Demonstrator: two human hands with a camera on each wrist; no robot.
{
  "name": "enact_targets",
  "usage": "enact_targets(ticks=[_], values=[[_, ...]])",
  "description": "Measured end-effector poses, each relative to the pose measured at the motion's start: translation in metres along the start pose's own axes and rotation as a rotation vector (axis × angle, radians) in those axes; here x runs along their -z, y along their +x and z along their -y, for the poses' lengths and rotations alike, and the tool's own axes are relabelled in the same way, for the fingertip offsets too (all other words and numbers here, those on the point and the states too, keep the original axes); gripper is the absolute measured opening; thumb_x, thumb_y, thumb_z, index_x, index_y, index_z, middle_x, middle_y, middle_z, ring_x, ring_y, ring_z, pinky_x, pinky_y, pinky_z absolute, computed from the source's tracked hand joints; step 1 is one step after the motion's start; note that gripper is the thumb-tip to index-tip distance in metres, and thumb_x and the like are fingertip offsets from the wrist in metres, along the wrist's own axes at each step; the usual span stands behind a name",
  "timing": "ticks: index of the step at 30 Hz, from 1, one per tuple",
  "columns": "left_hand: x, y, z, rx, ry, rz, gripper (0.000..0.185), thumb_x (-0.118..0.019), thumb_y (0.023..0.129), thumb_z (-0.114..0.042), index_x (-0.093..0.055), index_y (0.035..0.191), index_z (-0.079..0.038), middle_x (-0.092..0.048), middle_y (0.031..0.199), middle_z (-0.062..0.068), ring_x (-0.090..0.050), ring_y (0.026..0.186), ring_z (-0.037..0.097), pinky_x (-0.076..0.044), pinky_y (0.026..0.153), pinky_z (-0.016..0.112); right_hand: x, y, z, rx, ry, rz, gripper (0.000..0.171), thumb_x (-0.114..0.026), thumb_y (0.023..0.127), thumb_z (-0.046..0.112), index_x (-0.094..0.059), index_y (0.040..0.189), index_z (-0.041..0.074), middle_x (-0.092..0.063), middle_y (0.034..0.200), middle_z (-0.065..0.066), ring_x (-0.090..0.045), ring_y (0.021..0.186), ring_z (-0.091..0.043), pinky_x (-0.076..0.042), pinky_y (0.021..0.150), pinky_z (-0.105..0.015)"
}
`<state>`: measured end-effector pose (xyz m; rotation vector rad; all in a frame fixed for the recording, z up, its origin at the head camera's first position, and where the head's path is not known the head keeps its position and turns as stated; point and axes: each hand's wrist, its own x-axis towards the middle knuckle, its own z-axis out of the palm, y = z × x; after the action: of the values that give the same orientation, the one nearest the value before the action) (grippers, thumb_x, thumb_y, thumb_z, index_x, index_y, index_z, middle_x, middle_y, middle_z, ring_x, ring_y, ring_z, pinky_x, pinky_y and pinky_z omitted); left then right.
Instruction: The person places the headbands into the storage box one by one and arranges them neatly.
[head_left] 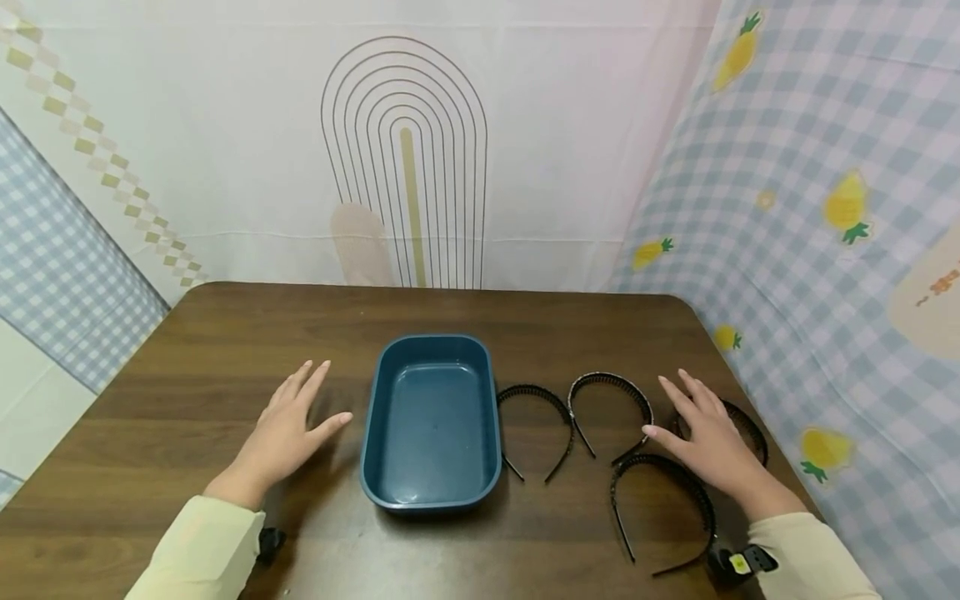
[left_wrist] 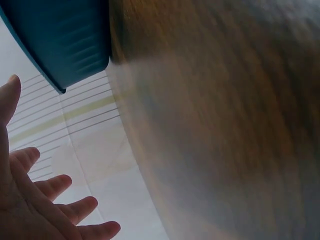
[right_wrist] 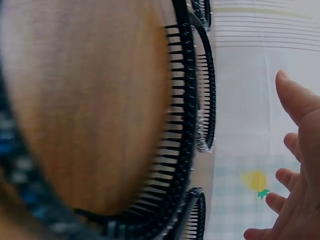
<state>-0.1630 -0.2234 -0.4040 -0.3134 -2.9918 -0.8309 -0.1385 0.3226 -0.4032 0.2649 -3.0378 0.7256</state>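
Observation:
My left hand is held over the table left of a blue rectangular tub, fingers spread and holding nothing. Over on the right, my right hand hovers with spread fingers above black toothed headbands. One headband lies in front of that hand, and another is partly hidden behind it. Two more lie between the tub and the hand: one headband beside the tub's right wall, the other headband with a glittery edge. In the right wrist view, comb teeth line the near headband.
The brown wooden table has rounded back corners. A white cloth with a line-arch print hangs behind it. Blue checked cloth with pineapples borders the right edge.

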Motion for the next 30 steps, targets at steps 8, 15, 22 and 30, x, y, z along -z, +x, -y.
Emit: enact_targets(ticks=[8,15,22,30], values=[[-0.005,0.005,-0.004,-0.021,-0.052,0.039,0.084,-0.056,0.092,-0.055,-0.017,0.156,-0.018,-0.015,0.158,0.023,-0.016,0.139,0.052,-0.022,0.101,0.073,-0.004,-0.006,-0.002,0.011,0.037,-0.002,0.081,-0.065,0.091,0.043,-0.027,0.153,0.009,-0.016,0.156,-0.026,-0.016,0.135,-0.057,-0.024,0.093,-0.077],[-0.009,0.005,-0.008,-0.044,-0.120,0.068,0.080,-0.059,0.093,-0.050,-0.024,0.155,-0.014,-0.017,0.158,0.021,-0.018,0.140,0.050,-0.025,0.102,0.072,-0.007,-0.012,-0.004,0.006,-0.007,-0.012,0.069,-0.068,0.089,0.039,-0.044,0.143,0.001,-0.038,0.144,-0.027,-0.041,0.124,-0.051,-0.039,0.090,-0.066],[-0.015,0.007,-0.011,-0.077,-0.160,0.088,0.078,-0.061,0.093,-0.046,-0.026,0.153,-0.011,-0.019,0.157,0.022,-0.020,0.140,0.049,-0.025,0.103,0.070,-0.010,-0.015,-0.005,-0.004,-0.024,-0.017,0.059,-0.071,0.088,0.032,-0.053,0.136,0.002,-0.048,0.135,-0.026,-0.053,0.115,-0.047,-0.045,0.088,-0.062],[-0.019,0.012,-0.012,-0.122,-0.198,0.092,0.074,-0.063,0.093,-0.040,-0.031,0.151,-0.006,-0.024,0.155,0.025,-0.024,0.139,0.048,-0.025,0.104,0.069,-0.013,-0.019,-0.006,-0.010,-0.018,-0.006,0.051,-0.073,0.085,0.020,-0.058,0.130,0.001,-0.056,0.127,-0.022,-0.062,0.103,-0.038,-0.050,0.081,-0.055]])
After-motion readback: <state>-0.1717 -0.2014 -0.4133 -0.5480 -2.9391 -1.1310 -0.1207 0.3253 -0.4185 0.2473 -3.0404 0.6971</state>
